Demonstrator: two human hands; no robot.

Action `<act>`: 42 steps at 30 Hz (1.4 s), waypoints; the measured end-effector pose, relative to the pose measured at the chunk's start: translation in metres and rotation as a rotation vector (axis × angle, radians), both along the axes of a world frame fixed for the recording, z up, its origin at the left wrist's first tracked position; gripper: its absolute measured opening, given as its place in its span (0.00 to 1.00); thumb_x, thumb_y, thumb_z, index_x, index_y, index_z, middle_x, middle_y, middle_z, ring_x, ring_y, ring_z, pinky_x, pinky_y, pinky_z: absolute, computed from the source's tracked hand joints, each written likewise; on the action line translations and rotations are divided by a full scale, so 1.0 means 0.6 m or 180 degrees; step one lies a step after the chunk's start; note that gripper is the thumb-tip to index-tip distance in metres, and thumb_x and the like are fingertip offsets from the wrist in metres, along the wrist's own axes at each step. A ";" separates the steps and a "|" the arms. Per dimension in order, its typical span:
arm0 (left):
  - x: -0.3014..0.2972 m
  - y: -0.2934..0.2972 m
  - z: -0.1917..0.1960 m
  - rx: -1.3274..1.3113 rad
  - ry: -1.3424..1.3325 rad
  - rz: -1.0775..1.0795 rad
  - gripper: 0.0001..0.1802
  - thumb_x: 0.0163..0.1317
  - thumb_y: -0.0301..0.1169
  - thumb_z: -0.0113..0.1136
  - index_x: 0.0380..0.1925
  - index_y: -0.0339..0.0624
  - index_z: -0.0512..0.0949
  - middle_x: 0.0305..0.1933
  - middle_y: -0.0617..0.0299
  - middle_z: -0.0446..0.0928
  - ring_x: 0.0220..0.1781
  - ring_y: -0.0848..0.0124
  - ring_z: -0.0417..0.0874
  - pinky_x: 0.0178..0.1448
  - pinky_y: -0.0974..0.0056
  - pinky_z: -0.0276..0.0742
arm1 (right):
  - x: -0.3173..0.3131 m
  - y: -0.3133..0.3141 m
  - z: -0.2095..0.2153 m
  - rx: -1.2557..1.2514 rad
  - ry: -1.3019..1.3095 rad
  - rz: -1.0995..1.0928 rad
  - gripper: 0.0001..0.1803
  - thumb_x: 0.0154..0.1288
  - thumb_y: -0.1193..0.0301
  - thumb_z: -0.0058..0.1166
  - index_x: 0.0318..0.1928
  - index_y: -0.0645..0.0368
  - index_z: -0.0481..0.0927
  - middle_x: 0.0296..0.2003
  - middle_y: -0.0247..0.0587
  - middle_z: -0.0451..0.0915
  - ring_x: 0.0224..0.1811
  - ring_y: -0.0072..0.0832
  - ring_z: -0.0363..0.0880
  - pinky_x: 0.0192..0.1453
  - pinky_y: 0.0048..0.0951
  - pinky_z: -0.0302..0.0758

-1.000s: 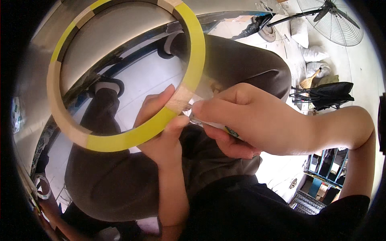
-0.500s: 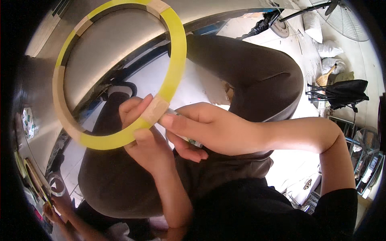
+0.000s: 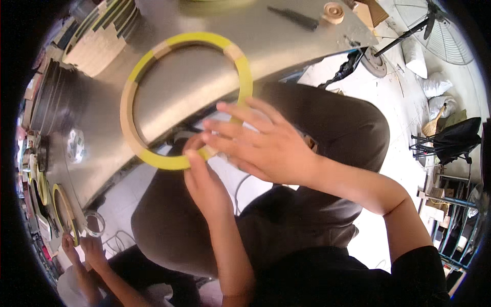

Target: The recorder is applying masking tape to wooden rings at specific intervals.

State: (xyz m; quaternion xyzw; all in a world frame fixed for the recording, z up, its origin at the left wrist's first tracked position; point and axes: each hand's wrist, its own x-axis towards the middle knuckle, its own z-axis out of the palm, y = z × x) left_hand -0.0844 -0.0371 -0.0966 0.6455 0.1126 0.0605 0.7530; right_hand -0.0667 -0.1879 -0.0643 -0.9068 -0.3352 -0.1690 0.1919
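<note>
A large thin ring (image 3: 129,110), with bands of yellow and tan around it, is tilted up over the table's near edge. My left hand (image 3: 207,184) is closed on its lower rim, thumb in front and fingers partly hidden behind. Over the ring's lower right side, my right hand (image 3: 271,140) has its fingers spread and is a little blurred. I cannot tell whether its fingertips touch the rim. The right palm faces away from view, so anything beneath it is hidden.
Stacked rings (image 3: 99,43) stand on the metal table (image 3: 179,87) at far left. A dark long tool (image 3: 294,18) and a tan coil (image 3: 333,13) lie at the back. Lower left, another person's hands (image 3: 87,250) hold a ring (image 3: 62,204). A fan (image 3: 434,36) stands far right.
My right hand has gone from pinching the ring's tan band to spread fingers. My left hand keeps its hold. The view has shifted, showing more of the table.
</note>
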 end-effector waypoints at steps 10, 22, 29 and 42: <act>-0.018 0.001 0.014 -0.0470 0.0241 -0.0109 0.26 0.76 0.36 0.46 0.68 0.34 0.60 0.59 0.51 0.71 0.56 0.68 0.75 0.56 0.61 0.75 | 0.118 -0.122 0.066 0.0548 -0.0674 -0.1313 0.21 0.59 0.73 0.55 0.55 0.59 0.77 0.54 0.50 0.74 0.58 0.49 0.69 0.63 0.45 0.68; -0.014 -0.036 -0.001 -0.1077 -0.0173 -0.0472 0.30 0.69 0.22 0.52 0.70 0.36 0.57 0.53 0.50 0.75 0.47 0.65 0.81 0.59 0.58 0.77 | 0.276 -0.229 0.039 -0.0310 0.0424 -0.2174 0.19 0.64 0.60 0.51 0.44 0.66 0.76 0.42 0.58 0.81 0.48 0.53 0.79 0.52 0.47 0.76; -0.016 -0.036 0.009 -0.0851 -0.0195 -0.0361 0.27 0.68 0.21 0.53 0.67 0.32 0.61 0.50 0.50 0.77 0.46 0.68 0.81 0.51 0.63 0.80 | 0.242 -0.194 0.085 -0.1070 0.1066 -0.1815 0.26 0.73 0.55 0.48 0.64 0.53 0.64 0.58 0.49 0.76 0.65 0.49 0.69 0.70 0.55 0.64; -0.006 -0.011 -0.015 -0.0177 -0.0107 -0.0470 0.22 0.68 0.23 0.57 0.60 0.30 0.67 0.50 0.50 0.79 0.46 0.68 0.83 0.49 0.65 0.82 | -0.042 -0.071 0.050 0.1960 0.4448 0.0203 0.16 0.76 0.62 0.44 0.48 0.63 0.73 0.29 0.37 0.76 0.27 0.24 0.75 0.32 0.27 0.71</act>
